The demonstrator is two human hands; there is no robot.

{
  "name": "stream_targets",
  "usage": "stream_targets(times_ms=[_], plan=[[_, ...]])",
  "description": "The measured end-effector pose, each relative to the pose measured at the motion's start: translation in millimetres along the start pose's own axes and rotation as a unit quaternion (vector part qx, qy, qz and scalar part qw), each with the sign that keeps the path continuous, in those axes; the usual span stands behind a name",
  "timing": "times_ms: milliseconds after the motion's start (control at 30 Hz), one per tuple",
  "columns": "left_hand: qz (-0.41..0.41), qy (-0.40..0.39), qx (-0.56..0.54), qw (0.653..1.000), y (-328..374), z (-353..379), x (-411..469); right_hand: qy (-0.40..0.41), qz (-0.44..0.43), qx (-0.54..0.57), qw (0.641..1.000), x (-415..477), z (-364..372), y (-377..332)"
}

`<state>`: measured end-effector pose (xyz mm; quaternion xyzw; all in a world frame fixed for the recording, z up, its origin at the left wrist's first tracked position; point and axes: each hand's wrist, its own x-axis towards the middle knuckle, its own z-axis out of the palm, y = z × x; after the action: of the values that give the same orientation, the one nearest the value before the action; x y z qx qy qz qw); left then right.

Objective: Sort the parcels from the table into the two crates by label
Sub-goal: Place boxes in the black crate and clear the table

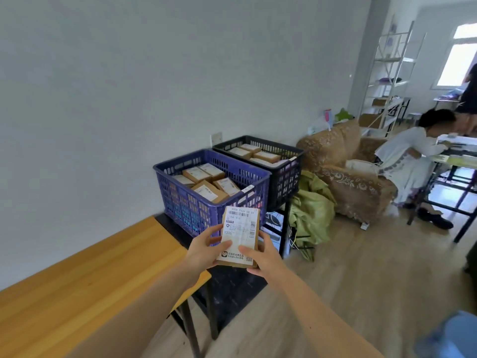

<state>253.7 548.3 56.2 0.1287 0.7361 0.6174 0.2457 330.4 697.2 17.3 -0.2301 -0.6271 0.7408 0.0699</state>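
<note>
A small brown cardboard parcel with a white shipping label facing me is held up in front of the crates. My left hand grips its left edge, thumb on the label. My right hand grips its right edge, thumb also on the label. Just behind the parcel stands a blue crate holding several labelled brown parcels. A black crate beside it, further back and right, also holds several parcels.
A wooden table runs along the wall at lower left. The crates sit on a black stand. Green sacks lie on the floor to the right, then a patterned armchair and a seated person at a desk.
</note>
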Motion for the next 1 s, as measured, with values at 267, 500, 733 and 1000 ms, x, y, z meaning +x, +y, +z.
stream_targets(times_ms=[267,500,733,1000], plan=[[0.008,-0.016,-0.012,1.000,25,58,80,0.036,-0.014,0.011,0.999,59,-60,-23],[0.026,-0.047,-0.065,0.996,53,97,168,0.049,-0.023,-0.012,0.998,134,-108,-64],[0.028,-0.059,-0.110,0.992,90,126,265,0.048,-0.049,-0.044,0.997,229,-151,-118],[0.049,-0.065,-0.113,0.990,119,160,351,0.028,-0.053,-0.038,0.997,318,-200,-151]])
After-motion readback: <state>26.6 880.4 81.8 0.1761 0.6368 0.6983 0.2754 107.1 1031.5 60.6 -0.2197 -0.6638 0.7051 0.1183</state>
